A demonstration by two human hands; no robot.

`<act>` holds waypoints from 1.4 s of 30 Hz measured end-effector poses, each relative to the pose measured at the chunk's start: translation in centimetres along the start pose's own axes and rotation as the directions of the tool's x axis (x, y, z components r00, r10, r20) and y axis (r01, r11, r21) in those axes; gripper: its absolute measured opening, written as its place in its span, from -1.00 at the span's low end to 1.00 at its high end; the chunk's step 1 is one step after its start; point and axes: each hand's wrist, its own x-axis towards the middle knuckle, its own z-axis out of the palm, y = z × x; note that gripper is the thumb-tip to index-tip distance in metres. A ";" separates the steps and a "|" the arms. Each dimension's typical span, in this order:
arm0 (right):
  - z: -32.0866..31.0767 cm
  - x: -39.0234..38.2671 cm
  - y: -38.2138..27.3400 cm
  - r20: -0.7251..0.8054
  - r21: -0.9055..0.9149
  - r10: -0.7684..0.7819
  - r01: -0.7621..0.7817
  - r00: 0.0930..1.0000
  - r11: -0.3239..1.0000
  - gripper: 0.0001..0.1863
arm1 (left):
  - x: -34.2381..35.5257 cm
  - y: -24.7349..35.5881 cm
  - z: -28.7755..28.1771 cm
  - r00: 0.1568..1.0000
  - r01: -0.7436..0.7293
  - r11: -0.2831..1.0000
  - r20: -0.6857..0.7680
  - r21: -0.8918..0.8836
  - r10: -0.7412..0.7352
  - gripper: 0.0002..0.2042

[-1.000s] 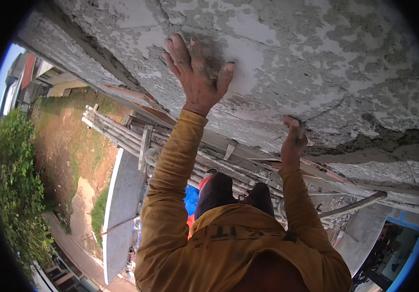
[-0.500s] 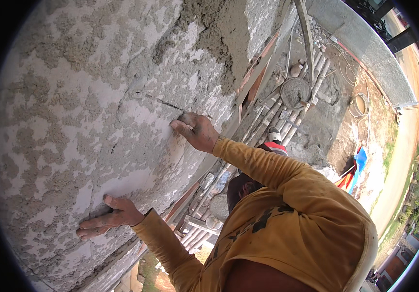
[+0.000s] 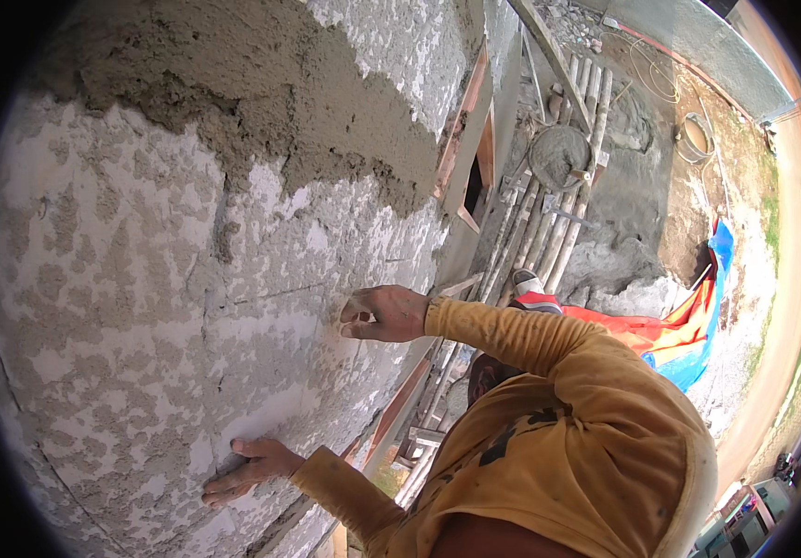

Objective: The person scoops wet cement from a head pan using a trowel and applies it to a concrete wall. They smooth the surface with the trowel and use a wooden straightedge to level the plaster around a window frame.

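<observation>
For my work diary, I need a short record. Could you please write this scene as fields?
Left hand: open, against the wall
Right hand: fingers curled, at the wall; cannot tell if holding anything
Wall surface: patchy grey and whitish, with a darker mortar patch
Beside wall: poles; round tub of grey mix
Picture's right side: red and blue sheet

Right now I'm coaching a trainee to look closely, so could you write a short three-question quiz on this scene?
1. True or false: the left hand is against the wall.
2. Which is nearer the dark plaster: A) the left hand, or B) the right hand?
3. Which two main colours does the sheet show?

Key: 1. True. 2. B. 3. Red-orange and blue.
</observation>
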 end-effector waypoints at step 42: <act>-12.2 -21.3 16.6 -0.412 -0.144 0.758 -0.858 0.505 0.493 -0.48 | 0.1 0.6 0.0 0.999 -0.031 0.999 -0.028 0.014 0.031 -0.27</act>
